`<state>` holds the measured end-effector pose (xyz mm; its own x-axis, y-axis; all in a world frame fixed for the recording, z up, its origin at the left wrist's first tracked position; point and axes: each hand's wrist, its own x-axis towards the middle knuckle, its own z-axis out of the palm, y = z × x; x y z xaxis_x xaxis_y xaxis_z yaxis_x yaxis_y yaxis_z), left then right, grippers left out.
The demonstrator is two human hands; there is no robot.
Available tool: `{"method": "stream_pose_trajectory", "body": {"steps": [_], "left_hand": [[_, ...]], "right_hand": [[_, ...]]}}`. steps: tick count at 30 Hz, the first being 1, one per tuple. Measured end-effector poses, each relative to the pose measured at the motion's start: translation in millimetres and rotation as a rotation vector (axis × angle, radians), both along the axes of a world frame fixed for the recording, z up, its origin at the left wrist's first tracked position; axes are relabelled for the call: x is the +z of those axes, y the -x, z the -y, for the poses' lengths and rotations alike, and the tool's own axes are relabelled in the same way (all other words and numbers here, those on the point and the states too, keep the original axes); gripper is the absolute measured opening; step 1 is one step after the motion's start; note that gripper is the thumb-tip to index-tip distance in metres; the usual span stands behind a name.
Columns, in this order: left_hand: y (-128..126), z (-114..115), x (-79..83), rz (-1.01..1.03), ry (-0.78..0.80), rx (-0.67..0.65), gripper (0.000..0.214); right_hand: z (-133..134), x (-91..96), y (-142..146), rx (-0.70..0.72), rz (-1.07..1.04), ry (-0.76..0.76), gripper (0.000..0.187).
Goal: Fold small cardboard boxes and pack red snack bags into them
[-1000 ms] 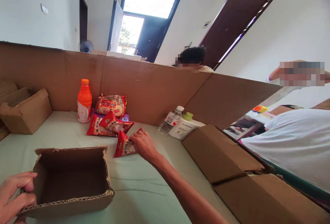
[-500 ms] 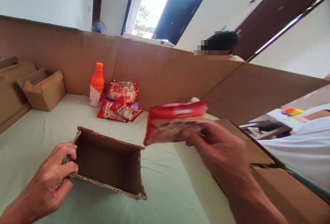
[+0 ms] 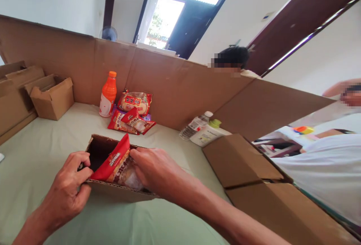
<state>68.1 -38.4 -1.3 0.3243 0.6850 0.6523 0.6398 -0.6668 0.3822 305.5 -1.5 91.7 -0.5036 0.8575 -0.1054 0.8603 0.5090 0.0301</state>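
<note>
Head view: a red packet with pale lettering tilts partly inside the cardboard box, short of the worktop's far edge, pinched by the right hand; the left hand clasps the box's left rim; earlier the packet hung outside

orange bottle upright near cardboard wall | clear bottle just beside green-capped white container | brown cartons at right | beyond wall: person, open door, small blurry shape, probably a fan
</note>
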Motion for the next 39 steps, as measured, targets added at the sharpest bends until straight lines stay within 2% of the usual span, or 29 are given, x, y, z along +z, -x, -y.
{"method": "stream_pose_trajectory", "body": {"steps": [4,8,13,17,20,22,24,26,27,29,31,33,36,39], "left_hand": [[-3,0,-7.5,0.041,-0.026,0.056,0.028],[-5,4,-15.4,0.132,0.012,0.105,0.024],[-4,9,-18.9,0.145,0.052,0.048,0.024],[-4,5,-18.9,0.121,0.074,0.042,0.024],[-5,2,-17.9,0.119,0.078,0.047,0.024],[-5,2,-16.5,0.127,0.082,0.052,0.024],[-4,2,-15.4,0.145,0.090,0.060,0.022],[-3,2,-15.8,0.159,0.100,0.073,0.021],[-2,1,-16.8,0.159,0.100,0.078,0.020],[-1,-1,-20.6,0.152,0.079,0.079,0.016],[-2,-1,-25.8,0.167,0.051,0.095,0.015],[-5,0,-31.2,0.204,0.038,0.131,0.025],[-12,5,-37.9,0.226,0.052,0.195,0.055],[-16,6,-41.3,0.190,0.148,0.279,0.060]], "right_hand": [[-19,9.0,18,-0.031,0.159,0.090,0.023],[-30,-11.1,21,0.055,0.216,0.131,0.026],[-42,-42.3,34,0.224,0.172,0.182,0.025],[-58,-48.3,50,0.298,0.173,0.262,0.020],[-62,-43.2,38,0.346,0.137,0.311,0.018],[-53,-37.8,13,0.369,-0.069,0.261,0.021],[-35,-34.8,-24,0.325,-0.425,0.082,0.022],[-11,-37.4,-62,0.184,-0.735,-0.167,0.019],[0,-41.6,-78,0.095,-0.820,-0.266,0.017],[19,-55.9,-100,-0.056,-0.855,-0.344,0.022],[29,-75.6,-105,-0.100,-0.806,-0.299,0.042],[31,-96.1,-96,-0.042,-0.777,-0.262,0.055],[29,-119.0,-76,0.037,-0.822,-0.289,0.056],[28,-126.3,-69,0.059,-0.882,-0.265,0.056]]}}
